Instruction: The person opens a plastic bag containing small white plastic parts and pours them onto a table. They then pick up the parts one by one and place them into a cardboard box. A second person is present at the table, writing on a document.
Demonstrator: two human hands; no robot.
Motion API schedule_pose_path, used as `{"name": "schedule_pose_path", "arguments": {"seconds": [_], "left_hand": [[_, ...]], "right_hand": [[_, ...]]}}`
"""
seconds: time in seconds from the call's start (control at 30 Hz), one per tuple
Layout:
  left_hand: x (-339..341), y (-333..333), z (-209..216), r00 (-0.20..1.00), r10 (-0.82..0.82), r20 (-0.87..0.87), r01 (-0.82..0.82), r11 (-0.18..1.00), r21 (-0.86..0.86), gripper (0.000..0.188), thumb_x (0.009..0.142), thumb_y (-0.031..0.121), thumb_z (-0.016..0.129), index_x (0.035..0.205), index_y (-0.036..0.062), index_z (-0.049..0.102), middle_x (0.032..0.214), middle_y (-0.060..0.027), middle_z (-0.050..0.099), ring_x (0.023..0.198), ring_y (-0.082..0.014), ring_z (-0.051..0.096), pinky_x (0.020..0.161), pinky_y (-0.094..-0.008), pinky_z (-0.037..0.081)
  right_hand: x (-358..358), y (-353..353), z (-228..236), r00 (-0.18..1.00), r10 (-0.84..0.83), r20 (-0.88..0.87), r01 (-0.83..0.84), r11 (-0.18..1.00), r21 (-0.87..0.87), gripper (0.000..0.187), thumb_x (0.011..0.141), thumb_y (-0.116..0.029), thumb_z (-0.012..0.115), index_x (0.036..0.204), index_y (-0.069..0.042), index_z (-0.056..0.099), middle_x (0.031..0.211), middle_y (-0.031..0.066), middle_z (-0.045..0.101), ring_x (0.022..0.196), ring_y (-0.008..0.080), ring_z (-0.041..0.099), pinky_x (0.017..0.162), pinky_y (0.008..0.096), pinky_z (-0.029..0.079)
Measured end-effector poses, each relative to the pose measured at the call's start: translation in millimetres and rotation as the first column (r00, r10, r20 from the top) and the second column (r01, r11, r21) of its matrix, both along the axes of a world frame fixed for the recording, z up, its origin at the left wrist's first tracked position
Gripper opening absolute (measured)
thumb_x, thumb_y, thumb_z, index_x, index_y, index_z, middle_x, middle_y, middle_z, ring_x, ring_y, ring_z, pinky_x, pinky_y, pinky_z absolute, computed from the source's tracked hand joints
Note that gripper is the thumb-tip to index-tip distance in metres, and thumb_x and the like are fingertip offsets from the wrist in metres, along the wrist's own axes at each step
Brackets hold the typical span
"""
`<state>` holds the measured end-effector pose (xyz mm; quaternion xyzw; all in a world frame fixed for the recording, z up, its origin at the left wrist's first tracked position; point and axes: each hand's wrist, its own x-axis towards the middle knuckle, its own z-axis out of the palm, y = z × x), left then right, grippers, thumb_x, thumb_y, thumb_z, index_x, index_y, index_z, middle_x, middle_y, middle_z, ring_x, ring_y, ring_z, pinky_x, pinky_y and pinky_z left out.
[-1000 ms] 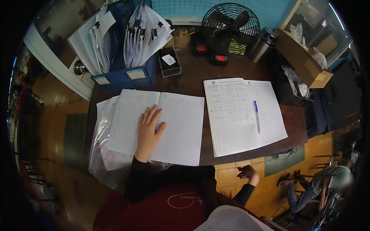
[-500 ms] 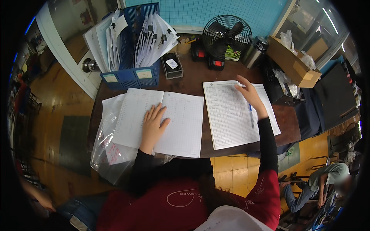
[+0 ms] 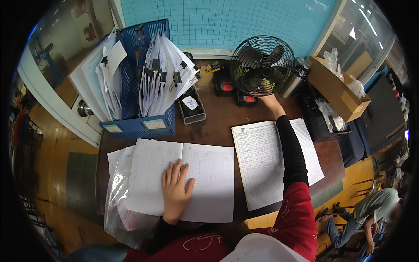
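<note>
My left hand point(image 3: 178, 190) lies flat on an open notebook point(image 3: 209, 174) with ruled, handwritten pages, its fingers spread across the fold. Far forward, my right hand point(image 3: 270, 103) reaches to the lower edge of a black desk fan point(image 3: 262, 65) with a round wire cage. The cage and the fan's dark parts cover its fingers, so whether they grip anything is hidden. Under my right forearm rests a second open book point(image 3: 259, 161), a printed table with handwritten rows. A clear plastic sleeve point(image 3: 114, 209) with papers sticks out beneath the notebook's left side.
Blue file racks point(image 3: 139, 126) packed with clipped papers stand at the back left. Beside them sit a small grey box point(image 3: 193, 117) and black-and-red battery packs point(image 3: 224, 87). A steel flask point(image 3: 297, 78) and a cardboard box point(image 3: 338, 89) stand right. Another person point(image 3: 371, 209) sits lower right.
My right hand has gone from above the right-hand book forward to the fan. My left hand remains on the notebook. The view has shifted, so the desk sits lower in it.
</note>
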<state>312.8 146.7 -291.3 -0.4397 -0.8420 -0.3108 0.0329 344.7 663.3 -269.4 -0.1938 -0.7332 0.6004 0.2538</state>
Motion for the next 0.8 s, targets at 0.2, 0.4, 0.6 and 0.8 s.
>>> {"name": "schedule_pose_path", "arguments": {"seconds": [0.2,0.4,0.6,0.8], "left_hand": [[-0.8,1.1,6.3,1.000,-0.003,-0.011,0.004,0.999,0.044,0.048,0.089,0.021,0.068,0.133,0.0031,0.064,0.149,-0.0177,0.054,0.139,-0.0432,0.045,0.117,-0.0555,0.030],[-4.2,1.4,6.3,1.000,-0.011,0.002,0.011,0.999,0.036,0.050,0.090,0.027,0.069,0.134,0.0037,0.065,0.149,-0.0166,0.055,0.141,-0.0413,0.045,0.117,-0.0552,0.030],[-7.4,-1.8,0.7,0.999,-0.032,0.011,0.031,0.998,0.052,0.050,0.091,0.028,0.068,0.135,0.0040,0.064,0.150,-0.0171,0.053,0.141,-0.0427,0.043,0.118,-0.0547,0.028],[-9.5,0.6,-3.8,0.999,-0.049,0.013,0.049,0.998,0.049,0.047,0.094,0.029,0.067,0.136,0.0065,0.063,0.152,-0.0148,0.051,0.143,-0.0405,0.042,0.119,-0.0530,0.028]], "right_hand": [[4.9,-12.2,5.4,0.997,-0.011,0.080,-0.001,0.987,0.159,0.061,0.082,0.000,0.082,0.137,0.000,0.055,0.134,0.0078,0.063,0.119,0.0181,0.061,0.106,0.0333,0.051],[10.3,1.4,7.2,0.993,-0.037,0.113,0.026,0.995,0.096,0.055,0.089,0.001,0.072,0.139,0.001,0.051,0.133,0.0088,0.062,0.121,0.0194,0.060,0.102,0.0336,0.055],[7.2,1.6,0.0,1.000,0.022,0.003,-0.022,0.999,0.023,0.047,0.088,-0.003,0.074,0.133,0.001,0.060,0.128,0.0061,0.065,0.117,0.0162,0.061,0.099,0.0314,0.053],[15.1,2.1,-5.4,0.995,0.019,-0.099,-0.025,0.998,-0.051,0.050,0.086,0.004,0.072,0.135,0.003,0.059,0.133,0.0082,0.064,0.113,0.0167,0.065,0.101,0.0315,0.051]]}}
